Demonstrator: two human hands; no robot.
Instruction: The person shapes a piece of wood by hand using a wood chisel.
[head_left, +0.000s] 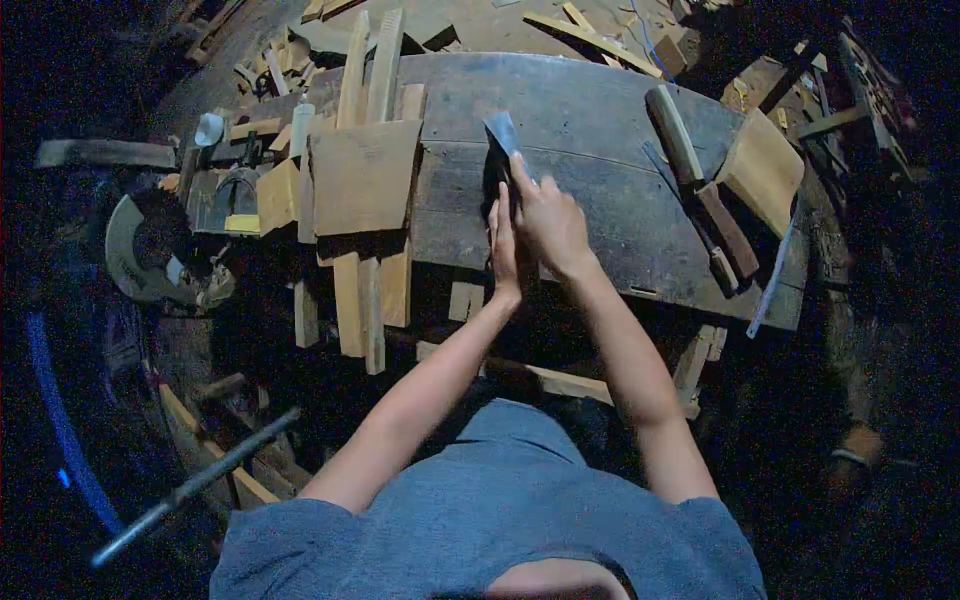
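A flat metal blade (502,133) with a bright, wide end points away from me above the dark wooden bench (590,190). My right hand (551,220) is closed around its near part, with the index finger stretched along it. Upright along the left side of the tool, my left hand (504,240) has its fingers extended and close together, touching or very near it. The lower part of the tool is dark and mostly hidden between the hands.
Wooden boards (365,180) and a white bottle (302,125) lie at the left. Toward the right are a wooden block (765,170), a long wooden piece (675,135) and a thin saw-like blade (771,285). A metal bar (195,487) juts out at lower left.
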